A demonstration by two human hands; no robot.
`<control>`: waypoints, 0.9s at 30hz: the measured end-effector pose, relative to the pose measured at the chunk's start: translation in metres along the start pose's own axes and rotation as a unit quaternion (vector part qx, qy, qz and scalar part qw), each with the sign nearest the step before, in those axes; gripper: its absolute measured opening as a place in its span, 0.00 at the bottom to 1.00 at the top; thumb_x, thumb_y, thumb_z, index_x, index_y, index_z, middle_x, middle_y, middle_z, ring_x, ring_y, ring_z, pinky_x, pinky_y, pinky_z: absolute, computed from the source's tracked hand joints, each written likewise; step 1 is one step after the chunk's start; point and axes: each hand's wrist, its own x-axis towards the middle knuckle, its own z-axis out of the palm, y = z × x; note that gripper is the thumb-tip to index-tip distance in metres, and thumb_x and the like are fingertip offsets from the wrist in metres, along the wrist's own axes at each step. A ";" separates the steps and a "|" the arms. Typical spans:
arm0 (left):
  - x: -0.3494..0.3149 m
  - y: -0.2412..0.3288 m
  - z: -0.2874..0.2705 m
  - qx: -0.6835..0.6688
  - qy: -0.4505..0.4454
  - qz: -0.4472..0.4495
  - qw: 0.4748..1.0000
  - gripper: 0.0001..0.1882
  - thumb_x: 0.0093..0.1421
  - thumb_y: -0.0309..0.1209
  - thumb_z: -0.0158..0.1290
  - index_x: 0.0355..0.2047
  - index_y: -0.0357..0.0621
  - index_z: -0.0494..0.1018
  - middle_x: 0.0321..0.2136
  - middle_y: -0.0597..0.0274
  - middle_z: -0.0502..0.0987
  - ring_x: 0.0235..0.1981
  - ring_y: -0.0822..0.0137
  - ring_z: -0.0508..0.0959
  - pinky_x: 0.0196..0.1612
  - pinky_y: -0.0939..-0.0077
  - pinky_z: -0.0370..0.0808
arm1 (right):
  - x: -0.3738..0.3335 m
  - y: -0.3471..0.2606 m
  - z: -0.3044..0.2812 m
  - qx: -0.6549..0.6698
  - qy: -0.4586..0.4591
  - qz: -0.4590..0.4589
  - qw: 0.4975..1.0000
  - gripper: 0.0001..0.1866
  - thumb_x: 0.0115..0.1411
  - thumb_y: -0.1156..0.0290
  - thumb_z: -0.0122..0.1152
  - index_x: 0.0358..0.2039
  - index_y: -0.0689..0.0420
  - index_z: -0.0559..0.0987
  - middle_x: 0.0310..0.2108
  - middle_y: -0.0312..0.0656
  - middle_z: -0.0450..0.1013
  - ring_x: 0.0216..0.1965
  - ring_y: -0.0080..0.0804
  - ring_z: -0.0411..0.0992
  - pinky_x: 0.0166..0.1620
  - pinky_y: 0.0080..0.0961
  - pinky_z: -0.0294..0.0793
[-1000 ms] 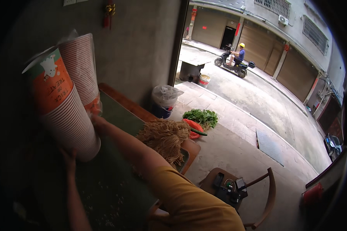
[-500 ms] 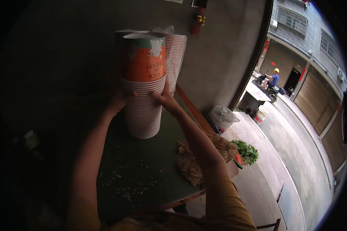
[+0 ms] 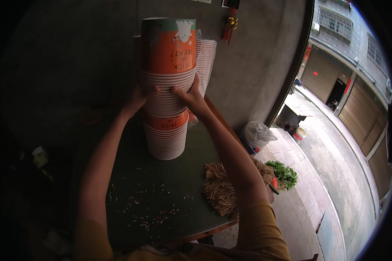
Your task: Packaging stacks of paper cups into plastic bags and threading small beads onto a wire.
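A tall stack of paper cups (image 3: 167, 54) hangs upside down between my hands, its top one orange with a green band and a white ghost figure. My left hand (image 3: 140, 99) grips its white rims from the left. From the right, my right hand (image 3: 191, 96) presses the same rims, thumb in front. Directly below, a lower stack of paper cups (image 3: 166, 141) stands on the dark green table (image 3: 130, 174); an orange wall shows at its top, partly inside the upper stack. Behind my right hand is another cup stack (image 3: 206, 61) in clear plastic.
Small pale bits (image 3: 150, 213) are scattered over the near tabletop. At the table's right lie a heap of brown stringy strands (image 3: 220, 187) and leafy greens (image 3: 284, 174). A bin with a clear plastic bag (image 3: 259, 134) stands by the wall, near the doorway to the street.
Both my hands have moved up with the upper cup stack, and an orange cup wall now shows between it and the lower stack. The motorbike rider outside has gone from view.
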 end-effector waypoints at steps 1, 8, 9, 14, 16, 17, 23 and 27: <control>0.005 0.014 -0.002 -0.008 -0.007 -0.015 1.000 0.57 0.50 0.61 0.57 0.65 0.40 0.41 0.63 0.47 0.49 0.64 0.55 0.55 0.64 0.60 0.56 | 0.004 -0.011 0.000 0.001 0.002 0.011 1.000 0.63 0.46 0.41 0.68 0.63 0.63 0.37 0.62 0.55 0.50 0.63 0.45 0.51 0.63 0.38 0.55; 0.062 0.051 -0.029 0.061 0.055 0.109 0.991 0.51 0.52 0.62 0.53 0.64 0.40 0.49 0.60 0.50 0.58 0.61 0.57 0.60 0.62 0.60 0.59 | 0.053 -0.080 -0.001 -0.001 0.008 -0.084 0.996 0.55 0.47 0.52 0.72 0.59 0.68 0.45 0.55 0.56 0.60 0.57 0.45 0.61 0.59 0.35 0.64; 0.067 0.060 -0.028 0.059 0.036 0.102 0.992 0.53 0.50 0.61 0.56 0.64 0.42 0.47 0.60 0.52 0.55 0.61 0.58 0.58 0.62 0.60 0.60 | 0.057 -0.090 -0.008 -0.008 0.000 -0.122 0.993 0.55 0.46 0.51 0.72 0.58 0.70 0.46 0.53 0.56 0.61 0.55 0.44 0.64 0.57 0.34 0.67; 0.056 0.133 -0.032 0.057 0.017 0.099 0.993 0.40 0.55 0.57 0.55 0.58 0.39 0.61 0.55 0.58 0.66 0.57 0.63 0.65 0.60 0.65 0.60 | 0.034 -0.173 0.007 -0.029 0.004 -0.103 0.994 0.39 0.56 0.50 0.62 0.58 0.64 0.60 0.52 0.46 0.69 0.51 0.44 0.69 0.55 0.36 0.68; 0.036 0.182 0.000 0.046 0.063 0.028 0.997 0.69 0.36 0.74 0.55 0.65 0.43 0.36 0.62 0.49 0.46 0.65 0.54 0.48 0.65 0.55 0.50 | 0.020 -0.166 -0.014 -0.037 -0.096 -0.089 0.991 0.51 0.51 0.40 0.62 0.62 0.62 0.50 0.57 0.50 0.61 0.55 0.45 0.64 0.59 0.37 0.63; 0.020 0.179 0.003 0.068 0.058 0.037 0.995 0.59 0.44 0.68 0.54 0.64 0.42 0.45 0.61 0.52 0.53 0.63 0.57 0.54 0.64 0.58 0.54 | 0.001 -0.166 -0.015 -0.055 -0.106 -0.082 0.989 0.55 0.50 0.36 0.60 0.61 0.66 0.48 0.56 0.55 0.59 0.57 0.42 0.62 0.59 0.35 0.62; -0.099 0.155 0.074 -0.036 0.063 -0.057 0.996 0.70 0.39 0.59 0.66 0.65 0.37 0.30 0.64 0.41 0.45 0.64 0.53 0.52 0.65 0.59 0.53 | -0.138 -0.126 -0.017 -0.023 -0.020 0.076 0.997 0.64 0.46 0.38 0.66 0.65 0.62 0.36 0.65 0.53 0.46 0.66 0.43 0.45 0.65 0.36 0.46; -0.167 0.111 0.125 -0.054 0.077 -0.060 0.994 0.69 0.40 0.57 0.66 0.65 0.37 0.31 0.63 0.43 0.46 0.64 0.53 0.52 0.65 0.59 0.51 | -0.219 -0.062 -0.025 0.003 -0.013 0.154 0.988 0.66 0.45 0.37 0.67 0.66 0.59 0.34 0.66 0.51 0.42 0.67 0.42 0.40 0.65 0.37 0.45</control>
